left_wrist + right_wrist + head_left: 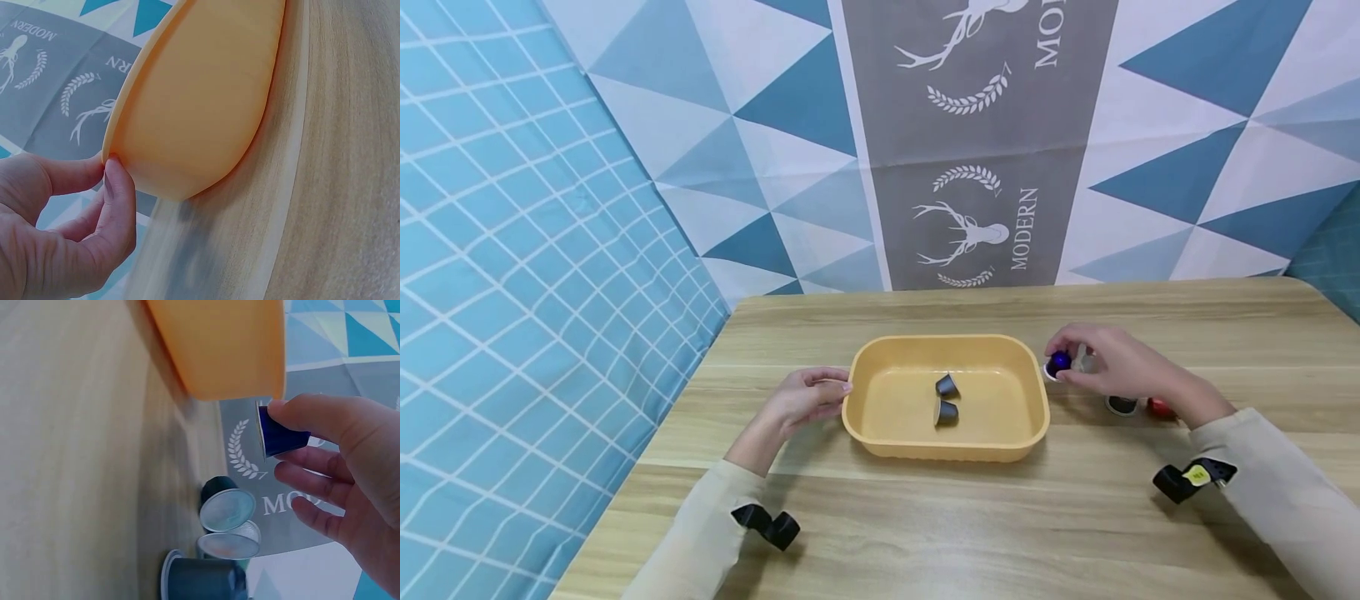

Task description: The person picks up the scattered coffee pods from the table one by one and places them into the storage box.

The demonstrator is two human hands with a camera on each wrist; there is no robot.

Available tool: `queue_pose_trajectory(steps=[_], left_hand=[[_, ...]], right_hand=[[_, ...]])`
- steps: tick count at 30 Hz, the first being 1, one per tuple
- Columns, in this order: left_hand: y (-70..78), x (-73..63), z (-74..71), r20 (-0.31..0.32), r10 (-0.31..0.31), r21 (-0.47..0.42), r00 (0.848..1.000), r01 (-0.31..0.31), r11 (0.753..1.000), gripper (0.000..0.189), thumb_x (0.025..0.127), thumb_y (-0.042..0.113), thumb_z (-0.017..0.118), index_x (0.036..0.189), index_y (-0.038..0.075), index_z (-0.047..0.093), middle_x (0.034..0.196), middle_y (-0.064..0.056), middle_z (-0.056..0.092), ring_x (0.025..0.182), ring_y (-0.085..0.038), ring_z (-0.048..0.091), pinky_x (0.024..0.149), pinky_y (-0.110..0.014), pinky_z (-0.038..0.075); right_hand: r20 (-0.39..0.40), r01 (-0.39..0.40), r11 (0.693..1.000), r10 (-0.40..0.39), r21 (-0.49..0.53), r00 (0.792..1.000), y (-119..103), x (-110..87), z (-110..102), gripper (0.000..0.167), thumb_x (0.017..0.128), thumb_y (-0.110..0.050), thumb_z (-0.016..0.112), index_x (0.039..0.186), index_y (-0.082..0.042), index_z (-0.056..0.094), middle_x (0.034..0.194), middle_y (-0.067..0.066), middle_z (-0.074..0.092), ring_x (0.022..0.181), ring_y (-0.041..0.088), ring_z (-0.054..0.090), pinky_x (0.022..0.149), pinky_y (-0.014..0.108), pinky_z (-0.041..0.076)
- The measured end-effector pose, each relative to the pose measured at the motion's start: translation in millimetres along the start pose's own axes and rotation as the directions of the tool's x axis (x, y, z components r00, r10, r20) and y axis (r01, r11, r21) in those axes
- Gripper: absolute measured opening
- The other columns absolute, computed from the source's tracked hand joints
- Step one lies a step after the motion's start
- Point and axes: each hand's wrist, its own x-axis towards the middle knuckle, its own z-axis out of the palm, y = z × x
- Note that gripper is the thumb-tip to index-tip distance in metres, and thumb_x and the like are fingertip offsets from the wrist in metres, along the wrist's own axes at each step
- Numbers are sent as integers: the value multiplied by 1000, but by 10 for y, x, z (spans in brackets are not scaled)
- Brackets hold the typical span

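My left hand [805,398] pinches the left rim of a yellow plastic tray [940,452], thumb and finger meeting at the edge in the left wrist view. Two dark grey coffee capsules [947,413] lie on their sides near the middle of the tray. Just past the tray's right end, my right hand [1112,364] holds a blue coffee capsule [282,434] between thumb and fingers. In the right wrist view that capsule is raised above the table, its foil lid facing away from the palm.
Under and beside my right hand stand more capsules: a dark one [1122,405], a red one [1161,407] and, in the right wrist view, a dark green one [217,487]. A patterned cloth [970,150] hangs behind the wooden table [925,533].
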Motion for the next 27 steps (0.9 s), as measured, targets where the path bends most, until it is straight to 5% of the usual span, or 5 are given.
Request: queue_pose_trajectory(steps=[7,14,27], left_hand=[[-7,1,22,1,-6,5,1000,6,1000,41,92,7,62,128,-8,52,102,-5,68,83,-6,65,76,-19,56],[-7,1,22,-19,-5,13,1000,5,1000,40,90,8,64,126,-7,54,96,-2,68,79,-6,64,74,-19,56],[-10,-12,25,-11,-1,2,1000,1,1000,39,91,7,63,126,-8,53,94,-1,68,77,-5,64,70,-17,56]], right_hand=[[1,-16,1000,16,-17,1000,-14,29,-52,29,74,-8,80,99,-15,67,90,-9,65,80,1,54,69,28,56],[-70,66,997,-70,-46,995,-20,91,-87,28,74,-8,80,98,-13,67,87,-10,64,78,0,54,67,28,54],[-60,62,998,-63,-14,996,-109,230,-126,27,77,-7,79,100,-12,67,89,-7,65,81,4,56,66,24,52]])
